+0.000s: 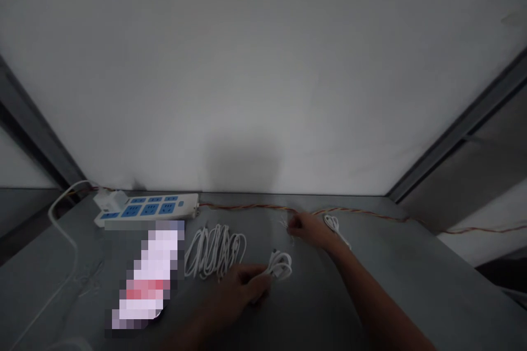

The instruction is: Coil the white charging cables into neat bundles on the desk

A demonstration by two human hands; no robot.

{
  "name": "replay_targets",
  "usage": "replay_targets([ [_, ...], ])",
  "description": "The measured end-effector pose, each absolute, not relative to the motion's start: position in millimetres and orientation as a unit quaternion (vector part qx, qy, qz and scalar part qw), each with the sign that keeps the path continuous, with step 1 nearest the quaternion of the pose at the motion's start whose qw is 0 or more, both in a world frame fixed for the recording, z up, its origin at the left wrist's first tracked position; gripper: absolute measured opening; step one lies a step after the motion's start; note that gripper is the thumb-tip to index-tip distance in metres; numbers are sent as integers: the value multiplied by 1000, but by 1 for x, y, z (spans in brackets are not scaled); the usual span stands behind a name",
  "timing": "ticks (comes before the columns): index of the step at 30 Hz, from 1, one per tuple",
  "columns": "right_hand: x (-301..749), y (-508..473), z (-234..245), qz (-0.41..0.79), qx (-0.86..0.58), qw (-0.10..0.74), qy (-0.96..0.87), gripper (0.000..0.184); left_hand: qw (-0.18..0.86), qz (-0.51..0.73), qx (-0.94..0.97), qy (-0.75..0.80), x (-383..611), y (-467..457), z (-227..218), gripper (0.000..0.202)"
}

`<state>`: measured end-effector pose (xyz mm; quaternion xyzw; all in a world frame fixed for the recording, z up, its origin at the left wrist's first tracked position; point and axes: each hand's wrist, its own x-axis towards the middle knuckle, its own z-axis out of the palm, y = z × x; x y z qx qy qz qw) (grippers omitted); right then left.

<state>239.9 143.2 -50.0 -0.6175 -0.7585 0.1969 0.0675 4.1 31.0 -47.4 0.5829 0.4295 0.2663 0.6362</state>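
Head view: left hand [242, 290] on cable [280, 265]; packet [146, 277] illegible.

From my remote feed, colours: power strip [146, 209], off-white casing with blue socket panels; large cable coil [216, 252], white; small cable coil [282, 266], white; twisted wire [362, 214], red-and-yellow spiral stripe; tabletop [370, 296], grey; wall [263, 66], pale grey; pixelated object [148, 279], pink and white blocks, though I can't trust those colours through the mosaic

On the tabletop [329, 296], a power strip [146, 208] sits back left, a looped cable [214, 252] lies to its front right, a smaller cable coil [280, 266] lies further right, and a twisted wire [362, 213] runs along the back edge.
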Motion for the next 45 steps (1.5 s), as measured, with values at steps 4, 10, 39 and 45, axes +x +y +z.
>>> replay_targets([
  [4,243,141,-60,202,-620,113,-749,9,633,266,581,437,3,31,-51,38],
  [10,249,140,-66,189,-628,166,-736,27,636,260,582,435,3,33,-55,40],
  [39,223,129,-43,116,-676,1,-728,16,584,266,613,461,1,33,-59,37],
  [45,241,136,-48,141,-680,69,-717,17,585,270,605,467,0,33,-58,34],
])
